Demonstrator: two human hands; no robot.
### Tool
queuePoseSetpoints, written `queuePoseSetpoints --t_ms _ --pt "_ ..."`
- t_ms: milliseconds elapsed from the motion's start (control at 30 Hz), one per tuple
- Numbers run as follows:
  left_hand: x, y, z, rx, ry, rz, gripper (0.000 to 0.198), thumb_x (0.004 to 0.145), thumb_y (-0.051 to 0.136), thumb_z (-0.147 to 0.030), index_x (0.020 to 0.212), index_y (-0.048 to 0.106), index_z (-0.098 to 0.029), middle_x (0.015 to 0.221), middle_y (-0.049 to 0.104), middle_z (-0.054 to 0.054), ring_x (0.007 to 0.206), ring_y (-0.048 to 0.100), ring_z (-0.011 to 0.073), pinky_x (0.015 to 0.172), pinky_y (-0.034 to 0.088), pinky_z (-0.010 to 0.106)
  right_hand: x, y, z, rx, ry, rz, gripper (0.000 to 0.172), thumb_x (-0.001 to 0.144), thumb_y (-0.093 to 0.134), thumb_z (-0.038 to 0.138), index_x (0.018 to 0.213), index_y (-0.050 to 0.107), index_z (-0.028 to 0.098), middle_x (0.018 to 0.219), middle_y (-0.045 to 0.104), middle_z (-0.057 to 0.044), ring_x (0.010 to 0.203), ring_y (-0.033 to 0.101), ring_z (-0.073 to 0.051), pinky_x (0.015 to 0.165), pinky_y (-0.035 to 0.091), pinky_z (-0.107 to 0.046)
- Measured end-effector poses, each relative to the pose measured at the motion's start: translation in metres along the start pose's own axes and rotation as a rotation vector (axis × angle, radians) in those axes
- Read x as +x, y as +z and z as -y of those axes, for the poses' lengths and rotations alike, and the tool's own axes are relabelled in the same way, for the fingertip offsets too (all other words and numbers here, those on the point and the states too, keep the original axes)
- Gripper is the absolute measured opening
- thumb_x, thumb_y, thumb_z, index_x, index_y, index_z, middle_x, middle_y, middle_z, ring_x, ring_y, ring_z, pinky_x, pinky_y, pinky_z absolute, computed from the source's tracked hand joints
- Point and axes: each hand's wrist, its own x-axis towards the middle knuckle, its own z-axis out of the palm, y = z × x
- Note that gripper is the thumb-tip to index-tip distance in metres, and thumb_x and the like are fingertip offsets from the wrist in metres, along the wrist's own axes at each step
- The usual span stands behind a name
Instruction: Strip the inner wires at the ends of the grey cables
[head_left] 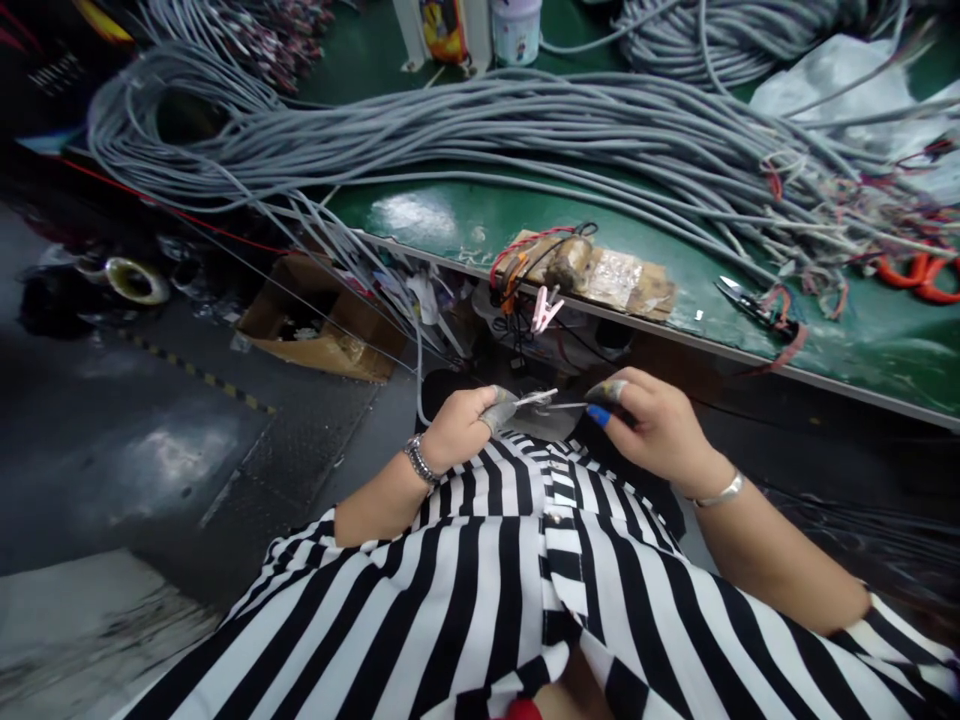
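The left hand (466, 425), in worn grey finger cots (498, 411), pinches a thin, pale cable end (536, 398) low before the striped shirt (480, 580); the right hand (652, 425), one fingertip blue, pinches a fine, straight strand (568, 405). Around: a cardboard box (322, 345), smooth looped grey cables (450, 120), a taped block (619, 280) jutting between hands and cables, pointed nippers (750, 305), orange loop handles (924, 268)
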Motion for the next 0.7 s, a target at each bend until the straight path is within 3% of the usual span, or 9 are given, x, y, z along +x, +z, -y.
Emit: queuePoseSetpoints --t_ms 133,300,567,700 --pt "0.001 -0.001 -0.005 -0.187 -0.111 0.051 0.018 0.085 0.049 -0.023 0.072 0.058 -0.014 0.057 0.053 -0.004 0.053 0.046 0.0065 0.052 0.037 0.018 0.000 0.007 0.008 -0.094 -0.044 0.044 0.010 0.084 0.052 0.023 0.083 0.059 0.017 0.087 0.061 -0.008 0.075 0.055 -0.018 0.065 0.041 -0.028" --pt "-0.001 -0.001 -0.008 -0.236 -0.128 0.072 0.023 0.084 0.050 -0.028 0.066 0.054 -0.014 0.055 0.049 -0.004 0.053 0.043 0.0064 0.053 0.036 0.018 0.003 0.015 0.010 -0.123 -0.003 0.067 0.007 0.082 0.052 0.021 0.081 0.058 0.017 0.086 0.060 -0.008 0.075 0.053 -0.018 0.064 0.040 -0.029" --pt "-0.003 -0.003 -0.011 -0.201 -0.096 0.102 0.028 0.087 0.049 -0.034 0.069 0.057 -0.014 0.057 0.050 -0.003 0.055 0.045 0.0074 0.054 0.037 0.019 0.009 0.017 0.009 0.054 -0.084 0.087 0.008 0.083 0.048 0.019 0.079 0.055 0.018 0.082 0.056 -0.008 0.072 0.051 -0.017 0.064 0.041 -0.029" --pt "-0.002 -0.005 -0.012 -0.195 -0.083 0.107 0.030 0.088 0.049 -0.035 0.068 0.057 -0.014 0.056 0.050 -0.003 0.055 0.045 0.0073 0.054 0.037 0.018 0.007 0.030 0.002 0.274 0.002 0.055 0.010 0.083 0.051 0.021 0.073 0.052 0.019 0.072 0.052 -0.003 0.065 0.049 -0.015 0.060 0.041 -0.027"
